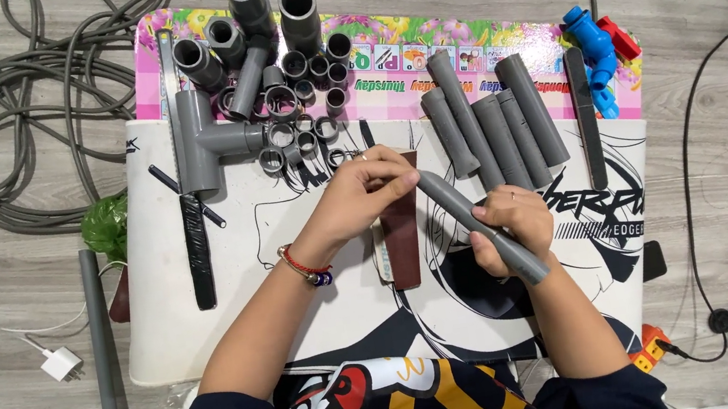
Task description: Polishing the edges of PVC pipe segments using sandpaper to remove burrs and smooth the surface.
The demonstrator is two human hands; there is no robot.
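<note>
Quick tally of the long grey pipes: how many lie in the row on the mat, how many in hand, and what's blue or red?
Grey pipes in the row: 5
Dark pipe lying apart on the right: 1
Grey pipe held by the right hand: 1
Blue fitting: 1
Red piece: 1
Total: 9

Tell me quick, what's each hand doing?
Left hand: closed, pinching the brown sandpaper strip.
Right hand: closed around the grey pipe.

We see a grey pipe [483, 225], a reddish-brown sandpaper sheet [404, 237], a red bead bracelet [306, 268], blue fittings [594, 55], a white mat with black line art [237, 320], a pink flowered board [379, 48]
</note>
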